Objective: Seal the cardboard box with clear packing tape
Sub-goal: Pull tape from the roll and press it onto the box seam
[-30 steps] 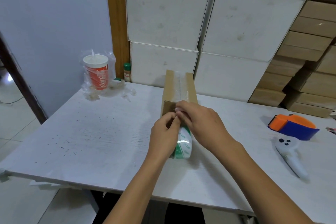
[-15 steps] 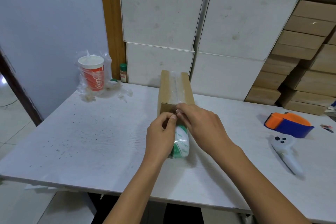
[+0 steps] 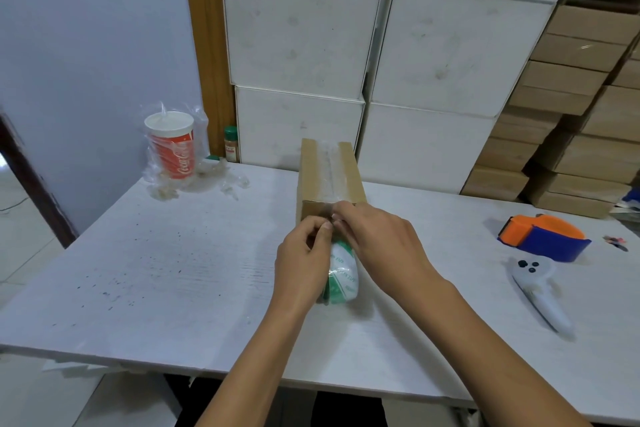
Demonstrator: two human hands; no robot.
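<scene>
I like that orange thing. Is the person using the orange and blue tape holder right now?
No, the orange and blue tape dispenser lies alone on the white table, away from both hands.

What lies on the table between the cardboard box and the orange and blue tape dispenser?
Nothing: in the head view, the white table is bare between the cardboard box and the tape dispenser.
</scene>
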